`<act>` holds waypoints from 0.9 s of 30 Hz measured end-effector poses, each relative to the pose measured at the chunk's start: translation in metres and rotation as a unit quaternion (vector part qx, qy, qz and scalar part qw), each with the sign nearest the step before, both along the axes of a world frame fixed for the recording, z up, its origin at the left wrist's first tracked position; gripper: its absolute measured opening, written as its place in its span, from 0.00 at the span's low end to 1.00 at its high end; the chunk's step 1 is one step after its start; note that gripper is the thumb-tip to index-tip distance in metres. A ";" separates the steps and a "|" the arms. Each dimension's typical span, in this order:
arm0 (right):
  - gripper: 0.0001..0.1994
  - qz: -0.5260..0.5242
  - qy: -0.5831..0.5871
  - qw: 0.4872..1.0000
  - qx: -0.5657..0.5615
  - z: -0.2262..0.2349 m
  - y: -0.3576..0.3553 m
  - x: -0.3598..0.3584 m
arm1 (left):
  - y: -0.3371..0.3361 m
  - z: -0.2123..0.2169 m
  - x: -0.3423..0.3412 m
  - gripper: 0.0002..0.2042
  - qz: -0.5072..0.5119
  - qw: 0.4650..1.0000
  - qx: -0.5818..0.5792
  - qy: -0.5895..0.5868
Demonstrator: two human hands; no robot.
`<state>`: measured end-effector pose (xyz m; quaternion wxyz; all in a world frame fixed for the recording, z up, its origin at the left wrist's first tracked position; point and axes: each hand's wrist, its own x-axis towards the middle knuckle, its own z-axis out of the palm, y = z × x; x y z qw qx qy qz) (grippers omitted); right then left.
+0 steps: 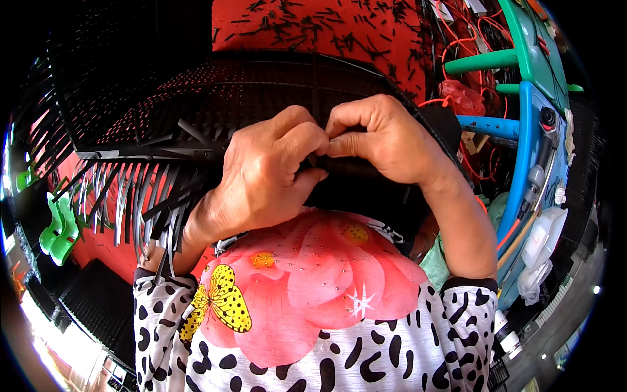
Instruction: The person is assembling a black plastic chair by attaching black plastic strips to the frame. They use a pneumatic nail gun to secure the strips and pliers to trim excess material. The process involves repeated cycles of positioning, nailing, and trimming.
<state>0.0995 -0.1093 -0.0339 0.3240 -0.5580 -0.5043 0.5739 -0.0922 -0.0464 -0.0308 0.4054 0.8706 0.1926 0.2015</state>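
A large black grid panel (215, 104) with rows of small holes lies in front of me, its near edge at my chest. Both my hands meet at that near edge. My left hand (268, 173) pinches a thin black strip (312, 98) with thumb and forefinger. My right hand (385, 140) is curled tight against it, its fingertips on the same strip. Several loose black strips (137, 199) hang like a fringe from the panel's left near edge.
Cut black strip bits (326, 26) litter the red floor behind the panel. A green and blue frame (522, 117) with orange wires and a grey tool stands at the right. Green plastic pieces (57, 228) lie at the left, above another black panel (98, 300).
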 end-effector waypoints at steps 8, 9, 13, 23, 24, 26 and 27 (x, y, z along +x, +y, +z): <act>0.06 0.037 0.008 0.999 -0.011 -0.005 0.009 0.004 | 0.002 -0.002 -0.006 0.17 -0.025 0.996 0.073 -0.033; 0.06 0.037 0.010 0.999 -0.014 -0.005 0.009 0.003 | 0.002 -0.004 -0.008 0.18 -0.029 0.995 0.094 -0.031; 0.05 0.039 0.015 0.999 -0.026 -0.007 0.013 0.004 | 0.004 -0.004 -0.011 0.19 -0.052 0.981 0.184 -0.026; 0.03 0.010 0.038 0.998 -0.050 -0.008 0.017 0.000 | 0.018 -0.017 -0.016 0.20 -0.100 0.964 0.239 -0.055; 0.03 0.014 0.036 0.998 -0.046 -0.010 0.017 0.000 | 0.019 -0.018 -0.015 0.20 -0.100 0.963 0.245 -0.055; 0.03 0.020 0.030 0.999 -0.038 -0.011 0.019 0.001 | 0.018 -0.019 -0.015 0.19 -0.095 0.960 0.258 -0.059; 0.03 0.022 0.028 0.999 -0.041 -0.011 0.020 0.001 | 0.019 -0.020 -0.015 0.19 -0.091 0.958 0.265 -0.061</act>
